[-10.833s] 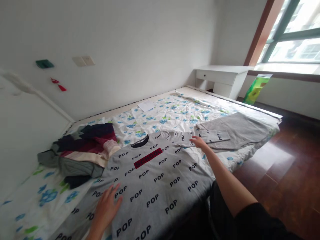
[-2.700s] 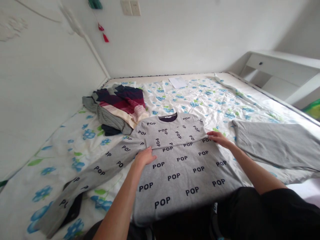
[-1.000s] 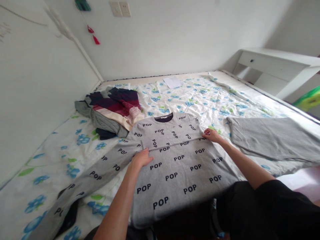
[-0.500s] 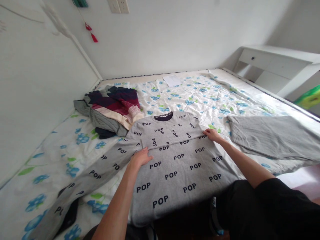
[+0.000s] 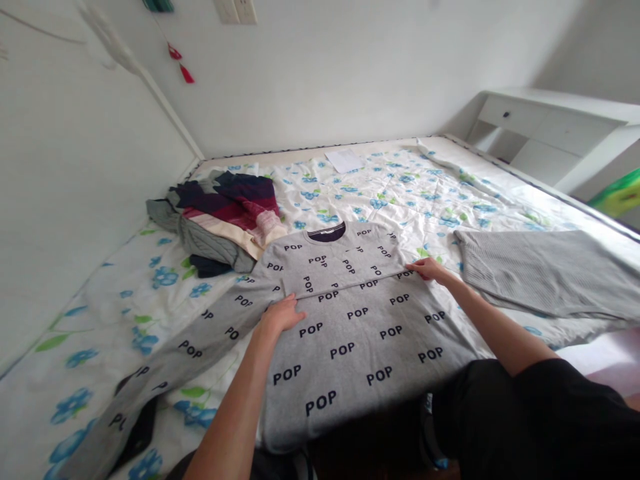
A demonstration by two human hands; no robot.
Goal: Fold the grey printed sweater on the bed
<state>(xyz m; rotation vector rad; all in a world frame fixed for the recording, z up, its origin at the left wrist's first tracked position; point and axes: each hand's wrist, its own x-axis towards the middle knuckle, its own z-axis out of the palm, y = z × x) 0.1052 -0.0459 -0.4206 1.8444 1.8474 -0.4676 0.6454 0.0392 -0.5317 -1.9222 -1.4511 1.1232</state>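
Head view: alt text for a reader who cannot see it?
The left hand and right hand rest on a grey POP-print sweatshirt spread on a floral quilt, with a clothes pile and a ribbed grey garment beside it.

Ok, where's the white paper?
In the head view, the white paper lies near the far edge of the floral quilt, straight beyond the grey POP sweatshirt's collar.

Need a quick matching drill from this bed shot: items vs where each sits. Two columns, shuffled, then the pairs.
Items:
1 grey POP sweatshirt
2 ribbed grey knit
3 sheet of paper
4 heap of clothes

Places:
A far end of the floral bedding
B under the left hand and right hand
C left of the sweatshirt
D right of the sweatshirt

Pairs: 1-B, 2-D, 3-A, 4-C
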